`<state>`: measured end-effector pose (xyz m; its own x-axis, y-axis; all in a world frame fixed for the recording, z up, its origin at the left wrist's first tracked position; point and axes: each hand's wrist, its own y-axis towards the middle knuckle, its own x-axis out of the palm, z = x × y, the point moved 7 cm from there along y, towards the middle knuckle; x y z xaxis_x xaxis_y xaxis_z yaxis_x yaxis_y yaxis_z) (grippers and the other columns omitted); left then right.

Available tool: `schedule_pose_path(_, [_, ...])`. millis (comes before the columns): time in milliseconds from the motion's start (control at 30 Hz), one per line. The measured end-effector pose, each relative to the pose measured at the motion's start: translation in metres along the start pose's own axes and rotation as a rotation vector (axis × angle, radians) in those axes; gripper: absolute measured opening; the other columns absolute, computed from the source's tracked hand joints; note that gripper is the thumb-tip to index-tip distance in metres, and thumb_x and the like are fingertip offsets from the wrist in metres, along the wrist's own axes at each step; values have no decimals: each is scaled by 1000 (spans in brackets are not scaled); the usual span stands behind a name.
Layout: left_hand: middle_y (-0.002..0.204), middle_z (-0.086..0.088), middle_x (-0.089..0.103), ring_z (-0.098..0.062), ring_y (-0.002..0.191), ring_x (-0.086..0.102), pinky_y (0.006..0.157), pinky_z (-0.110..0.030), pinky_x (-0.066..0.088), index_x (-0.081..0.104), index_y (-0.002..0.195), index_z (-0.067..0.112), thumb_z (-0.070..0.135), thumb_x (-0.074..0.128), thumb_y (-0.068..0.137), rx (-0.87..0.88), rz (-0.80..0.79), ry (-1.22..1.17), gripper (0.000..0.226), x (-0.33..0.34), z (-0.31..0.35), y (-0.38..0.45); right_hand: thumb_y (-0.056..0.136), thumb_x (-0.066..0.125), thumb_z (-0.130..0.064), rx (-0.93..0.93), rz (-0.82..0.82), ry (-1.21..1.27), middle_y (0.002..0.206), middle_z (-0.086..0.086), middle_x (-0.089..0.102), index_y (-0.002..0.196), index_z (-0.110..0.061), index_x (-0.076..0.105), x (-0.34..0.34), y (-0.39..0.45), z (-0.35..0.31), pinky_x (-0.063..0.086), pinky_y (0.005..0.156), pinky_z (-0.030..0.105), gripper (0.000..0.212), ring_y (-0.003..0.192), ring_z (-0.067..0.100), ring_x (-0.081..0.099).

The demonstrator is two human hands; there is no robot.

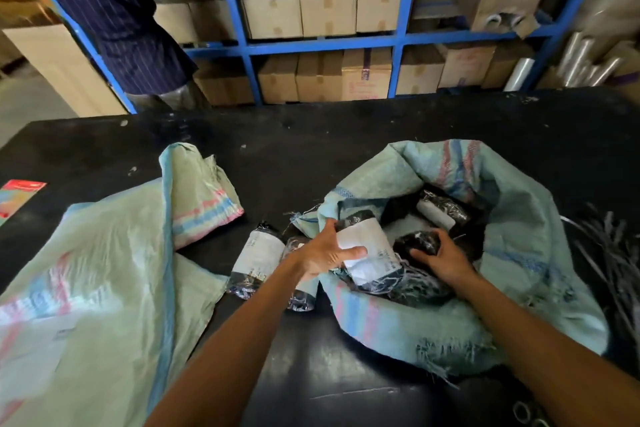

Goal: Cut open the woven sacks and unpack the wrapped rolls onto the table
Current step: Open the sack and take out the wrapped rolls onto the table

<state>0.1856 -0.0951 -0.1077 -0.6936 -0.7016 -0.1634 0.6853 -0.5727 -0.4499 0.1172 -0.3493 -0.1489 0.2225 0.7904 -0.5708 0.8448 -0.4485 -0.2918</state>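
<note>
**Both hands in the open sack, a roll in each**

The left hand (325, 253) curls round a wrapped roll (369, 255) at its white paper label, thumb on one side and fingers on the other, at the near lip of the open woven sack (519, 253). The right hand (446, 262) cups a dark wrapped roll (419, 243) deeper inside. A third labelled roll (440, 213) lies further back in the sack.

The rolls look compact, firm, and light enough for one hand; the glossy dark film may be slippery, so the papered middle seems the surer hold.

Two unpacked rolls (256, 258) lie just left of the sack on the black worktop (294, 156). An emptied sack (104, 270) sprawls to the left. Beyond stand blue shelving (235, 21) stacked with cartons and a person in a striped shirt (124, 10).
</note>
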Motion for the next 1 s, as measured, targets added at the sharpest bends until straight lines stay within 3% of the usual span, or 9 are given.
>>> schedule_pose_path(100, [128, 3, 44, -18, 117, 48, 92, -39, 48, 21, 138, 17, 66, 73, 73, -16, -37, -150, 96, 6, 20, 5, 80, 82, -23, 16, 107, -126, 121, 21, 64, 129, -6, 53, -31, -4, 19, 45, 96, 37, 60, 111, 35, 60])
schedule_pose_path(233, [119, 1, 64, -18, 110, 65, 91, -45, 55, 39, 123, 20, 53, 79, 75, 92, 345, -430, 71, -25, 51, -5, 82, 80, -27, 65, 151, -154, 129, 23, 59, 135, -6, 48, -45, -1, 18, 44, 99, 40, 66, 117, 39, 57])
schedule_pose_path(400, [114, -6, 62, -24, 101, 68, 81, -51, 59, 34, 123, 17, 21, 71, 90, 143, 503, -583, 50, -73, 41, -57, 85, 76, -31, -50, 127, 325, 119, 3, 65, 126, -24, 50, -28, -17, -53, 52, 96, 40, 50, 109, 25, 64])
schedule_pose_path(500, [116, -9, 61, -23, 99, 68, 71, -39, 59, 33, 125, 20, 15, 73, 88, 64, 520, -422, 55, -89, -6, -98, 84, 77, -36, -186, -119, 499, 115, -4, 67, 125, -26, 53, 12, -44, -127, 55, 91, 33, 49, 103, 14, 68])
schedule_pose_path(633, [115, -11, 61, -28, 100, 66, 82, -45, 58, 33, 128, 24, 14, 77, 84, -125, 499, -229, 63, -80, -95, -147, 73, 81, -50, -256, -663, -45, 109, -12, 70, 118, -34, 58, 110, -101, -142, 52, 90, 27, 53, 100, 9, 68])
schedule_pose_path(700, [115, -9, 60, -26, 99, 65, 77, -39, 59, 32, 129, 21, 14, 80, 82, -183, 517, -166, 67, -70, -135, -164, 70, 80, -52, -227, -783, -356, 114, -11, 67, 121, -31, 58, 151, -119, -108, 52, 92, 29, 59, 103, 11, 64])
schedule_pose_path(800, [116, -7, 59, -26, 100, 64, 70, -27, 56, 31, 128, 22, 15, 85, 77, -150, 607, -108, 75, -64, -173, -170, 73, 76, -54, -198, -731, -576, 119, 0, 64, 121, -23, 56, 184, -123, -66, 52, 92, 33, 60, 107, 20, 62])
schedule_pose_path(933, [133, -4, 53, -20, 117, 55, 99, -36, 48, 35, 138, 19, 33, 80, 81, -69, 775, 81, 74, -69, -181, -164, 90, 60, -50, -393, -453, -929, 129, 12, 45, 129, -17, 49, 195, -119, -57, 52, 90, 43, 53, 111, 38, 59])
schedule_pose_path(1000, [134, -8, 48, -23, 120, 50, 103, -41, 44, 40, 136, 16, 40, 73, 87, -16, 815, 250, 64, -68, -171, -160, 95, 58, -41, -526, -379, -1008, 124, 12, 52, 126, -14, 53, 191, -122, -75, 54, 84, 43, 42, 106, 37, 62])
